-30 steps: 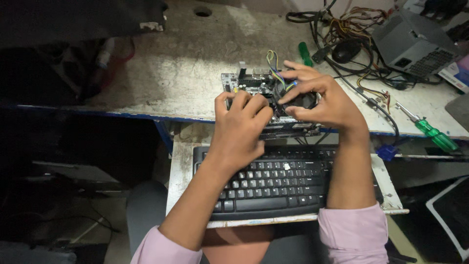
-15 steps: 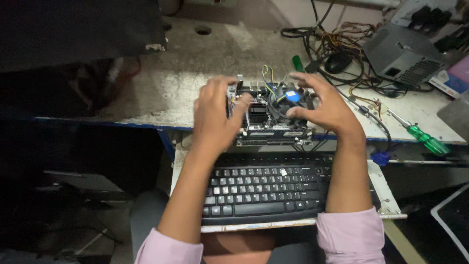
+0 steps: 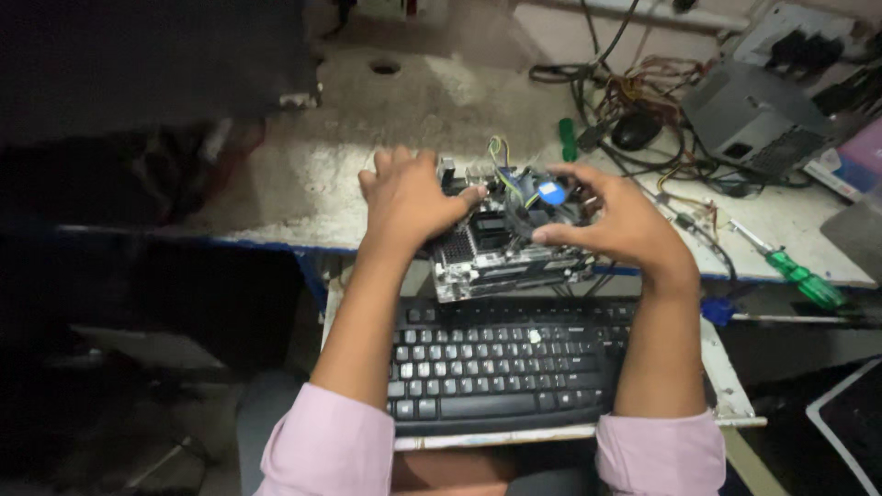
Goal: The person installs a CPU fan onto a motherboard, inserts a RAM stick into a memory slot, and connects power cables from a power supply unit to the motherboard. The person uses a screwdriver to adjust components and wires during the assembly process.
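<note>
Circuit board sits at the near edge of the workbench, just above the black keyboard; left hand lies flat on its 9 o'clock side, fingers spread; right hand curls round the cooler fan from 3 o'clock, thumb and fingers gripping it; green screwdriver lies off at 3 o'clock.

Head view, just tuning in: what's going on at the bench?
A person in pink sleeves has both hands on a motherboard lying at the front edge of the bench. The left hand presses flat on its left side; the right hand curls around the cooler fan. A black keyboard sits on the tray below. A green screwdriver, a mouse and a power supply lie to the right.
</note>
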